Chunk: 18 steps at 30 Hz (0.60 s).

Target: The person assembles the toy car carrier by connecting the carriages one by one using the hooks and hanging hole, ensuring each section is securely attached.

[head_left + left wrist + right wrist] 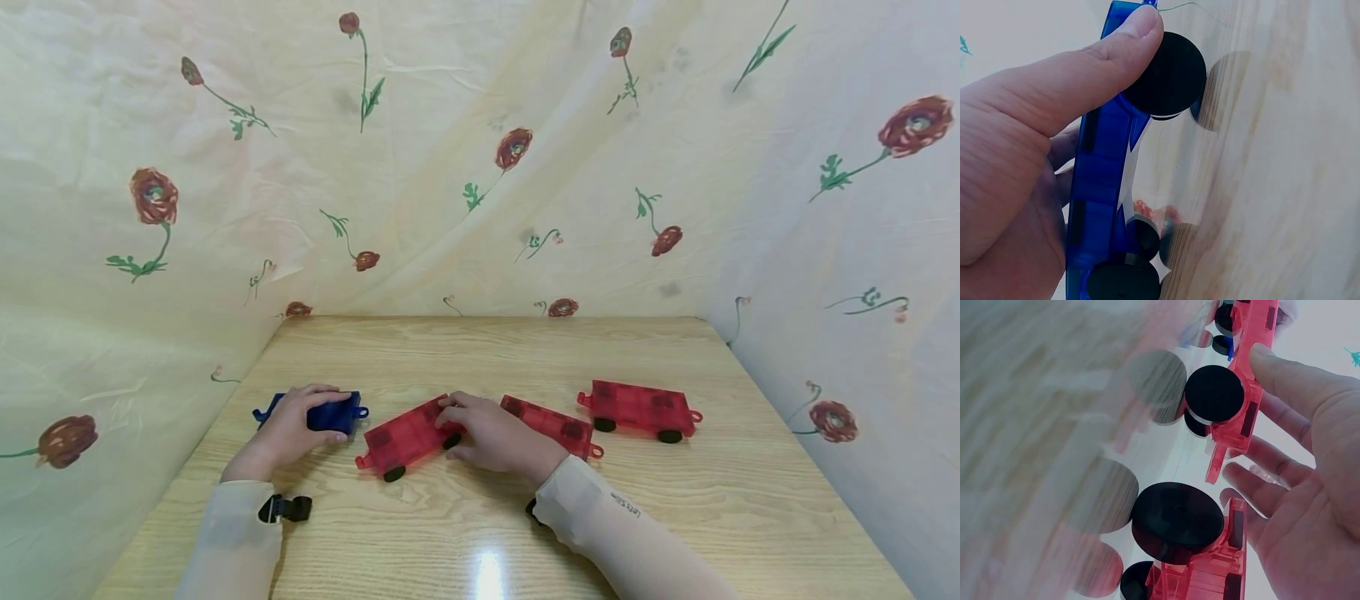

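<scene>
My left hand holds a blue toy wagon at the left of the table, the thumb along its near side by a black wheel. My right hand grips the right end of a slanted red toy wagon; in the right wrist view the thumb presses that red wagon's side with fingers behind it. Just right of that hand stands a second red wagon, partly covered by the hand and wrist. Each wagon has hook or ring couplers on its ends.
A third red wagon stands farther right on the wooden table. Flowered cloth hangs behind the table and along both sides.
</scene>
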Motion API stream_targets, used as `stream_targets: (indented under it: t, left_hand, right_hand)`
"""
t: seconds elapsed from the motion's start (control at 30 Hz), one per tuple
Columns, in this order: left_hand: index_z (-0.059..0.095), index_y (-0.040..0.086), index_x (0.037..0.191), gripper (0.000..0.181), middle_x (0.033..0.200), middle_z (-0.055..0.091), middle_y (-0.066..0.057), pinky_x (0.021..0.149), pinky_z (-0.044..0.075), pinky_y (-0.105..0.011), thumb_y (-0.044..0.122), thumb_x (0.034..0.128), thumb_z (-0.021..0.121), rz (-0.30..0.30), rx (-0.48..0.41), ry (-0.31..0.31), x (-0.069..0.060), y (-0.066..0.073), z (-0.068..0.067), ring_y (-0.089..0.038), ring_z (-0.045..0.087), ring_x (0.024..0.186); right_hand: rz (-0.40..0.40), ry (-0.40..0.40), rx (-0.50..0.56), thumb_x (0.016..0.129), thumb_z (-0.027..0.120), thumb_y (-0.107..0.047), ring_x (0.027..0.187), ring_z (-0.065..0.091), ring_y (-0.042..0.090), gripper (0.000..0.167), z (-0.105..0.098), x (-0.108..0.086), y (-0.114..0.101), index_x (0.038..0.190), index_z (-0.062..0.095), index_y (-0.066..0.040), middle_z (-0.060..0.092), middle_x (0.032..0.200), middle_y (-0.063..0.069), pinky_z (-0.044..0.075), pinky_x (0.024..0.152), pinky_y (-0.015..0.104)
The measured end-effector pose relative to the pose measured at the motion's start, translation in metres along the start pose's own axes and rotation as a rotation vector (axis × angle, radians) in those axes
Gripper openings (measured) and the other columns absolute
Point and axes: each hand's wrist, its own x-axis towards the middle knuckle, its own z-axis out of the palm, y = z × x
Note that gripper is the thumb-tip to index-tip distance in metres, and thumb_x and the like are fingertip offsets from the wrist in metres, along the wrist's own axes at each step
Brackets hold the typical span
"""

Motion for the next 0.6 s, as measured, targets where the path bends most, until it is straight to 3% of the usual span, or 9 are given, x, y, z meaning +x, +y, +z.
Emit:
stream_targets:
  t: [0.33,0.6]
  left_hand:
    - [0.068,0.023,0.141,0.067,0.148,0.057,-0.01,0.11,0.033,-0.073,0.029,0.0793,0.094,0.014,-0.002,0.011,0.0001,-0.0011,0.002,-0.047,0.042,0.139]
    - [0.07,0.022,0.139,0.065,0.147,0.058,-0.011,0.11,0.033,-0.072,0.031,0.0794,0.094,0.027,-0.03,0.024,0.0002,-0.001,0.0018,-0.045,0.043,0.138]
  right_hand:
    - [-0.009,0.031,-0.01,0.094,0.082,-0.026,0.118,0.059,0.017,0.043,0.0002,-0.0006,0.0016,0.135,0.072,-0.019,0.057,0.134,0.001,0.05,0.103,0.032]
    - [0.021,0.036,0.022,0.094,0.083,-0.025,0.109,0.061,0.014,0.034,-0.0016,0.0006,0.0006,0.126,0.077,-0.019,0.056,0.128,0.0,0.052,0.096,0.027]
